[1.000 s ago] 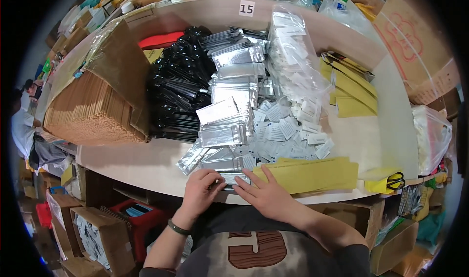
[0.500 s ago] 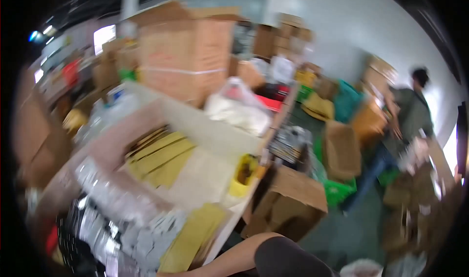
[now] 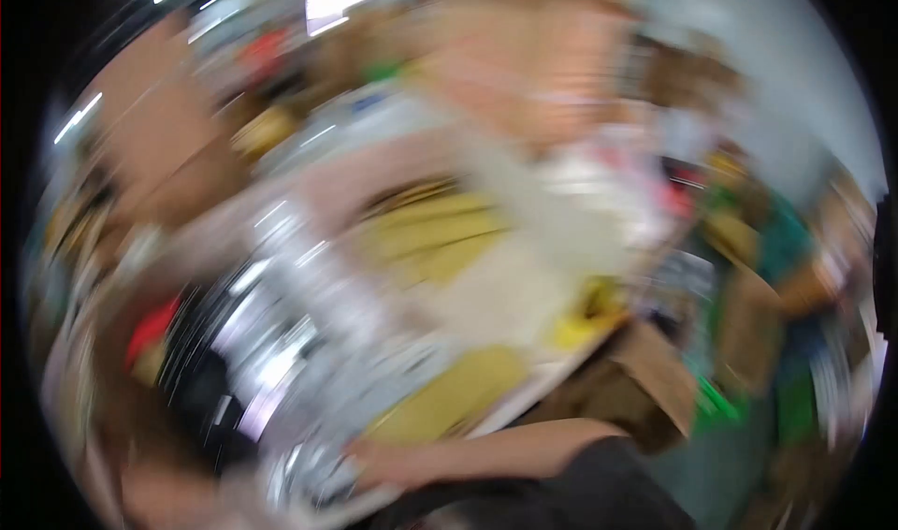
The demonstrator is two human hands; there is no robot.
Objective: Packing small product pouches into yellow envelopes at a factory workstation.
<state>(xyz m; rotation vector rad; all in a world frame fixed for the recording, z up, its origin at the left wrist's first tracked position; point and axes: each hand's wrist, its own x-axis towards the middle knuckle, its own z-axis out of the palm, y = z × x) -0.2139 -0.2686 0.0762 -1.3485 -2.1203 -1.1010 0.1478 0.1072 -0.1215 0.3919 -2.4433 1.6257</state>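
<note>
Motion blur smears the whole view. My right hand (image 3: 385, 463) reaches in at the lower middle, its forearm coming from a dark sleeve at the right. It is beside a shiny clear plastic wrapping (image 3: 318, 474); whether its fingers grip this does not show. At the lower left, a skin-coloured blur looks like my left hand (image 3: 173, 493), its fingers unreadable. Ahead of my right hand lies a stack of flat yellow-brown pieces (image 3: 454, 394) on the table. Shiny clear plastic packs (image 3: 281, 357) lie to its left.
More yellow-brown pieces (image 3: 435, 235) lie farther back on the table. A yellow holder (image 3: 591, 313) stands at the right table edge, an open cardboard box (image 3: 645, 380) below it. A large carton (image 3: 524, 58) rises behind; a tall brown board (image 3: 159, 109) stands left.
My view has swung left, so the table and boxes sit farther right. My right hand has come into view at the lower middle, and a skin-coloured blur shows at lower left.
</note>
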